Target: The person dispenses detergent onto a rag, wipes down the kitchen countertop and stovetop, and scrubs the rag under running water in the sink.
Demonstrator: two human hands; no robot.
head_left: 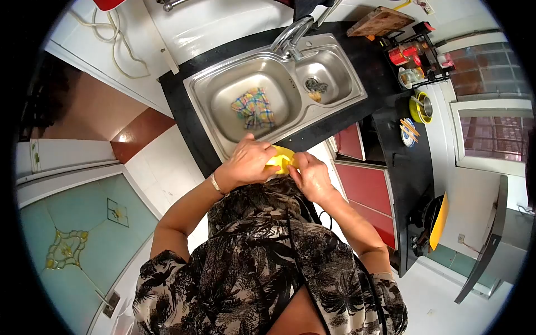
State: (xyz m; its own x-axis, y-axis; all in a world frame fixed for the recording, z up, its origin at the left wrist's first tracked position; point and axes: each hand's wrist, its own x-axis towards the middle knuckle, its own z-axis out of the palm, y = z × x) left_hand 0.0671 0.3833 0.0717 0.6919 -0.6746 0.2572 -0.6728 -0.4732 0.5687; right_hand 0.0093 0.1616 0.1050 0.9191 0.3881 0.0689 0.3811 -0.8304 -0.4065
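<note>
Just in front of my body, at the near edge of the sink, both hands are on a small bright yellow item [283, 158]. It looks thin and bendable, but its exact kind cannot be made out. My left hand [249, 160] is closed on its left side, partly covering it. From the right, my right hand [312, 175] pinches the other side between thumb and fingers. Beyond them, a crumpled checked cloth [254, 109] lies in the large basin of the steel sink [215, 120].
A faucet [293, 36] rises behind the sink. The small basin holds a dark scrubber [316, 85]. Along the right counter are a spice rack [416, 58], a yellow bowl [425, 114], a plate with chopsticks [409, 133] and a wok [427, 215]. A red cabinet door [350, 139] stands ajar.
</note>
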